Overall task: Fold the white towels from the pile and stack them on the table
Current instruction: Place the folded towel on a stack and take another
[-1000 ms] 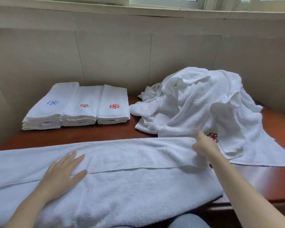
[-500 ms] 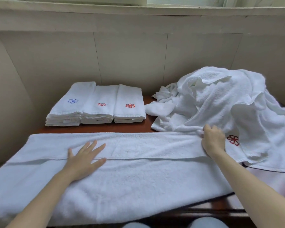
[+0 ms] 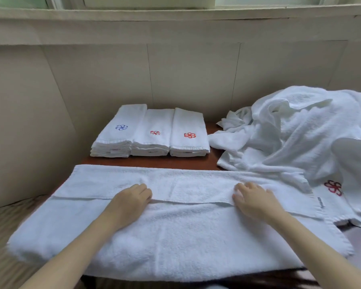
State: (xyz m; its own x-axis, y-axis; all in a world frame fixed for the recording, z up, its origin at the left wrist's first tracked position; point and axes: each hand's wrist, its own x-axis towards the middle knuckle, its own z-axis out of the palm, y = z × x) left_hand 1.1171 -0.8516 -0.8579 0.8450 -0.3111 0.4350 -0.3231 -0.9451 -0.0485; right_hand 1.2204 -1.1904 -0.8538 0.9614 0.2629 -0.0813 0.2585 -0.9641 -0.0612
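Now your left hand (image 3: 131, 203) and right hand (image 3: 253, 202) lie flat and open on the folded towel (image 3: 175, 236); the pile (image 3: 300, 134) sits at two o'clock, the stacks (image 3: 150, 132) at twelve.

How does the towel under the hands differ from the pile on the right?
The towel under the hands lies spread flat across the table front with one long edge folded over; the pile is crumpled and heaped high. Both hands, left hand and right hand, press on the flat towel; nothing touches the pile. A red flower mark shows on the pile, none on the flat towel. Both are white terry.
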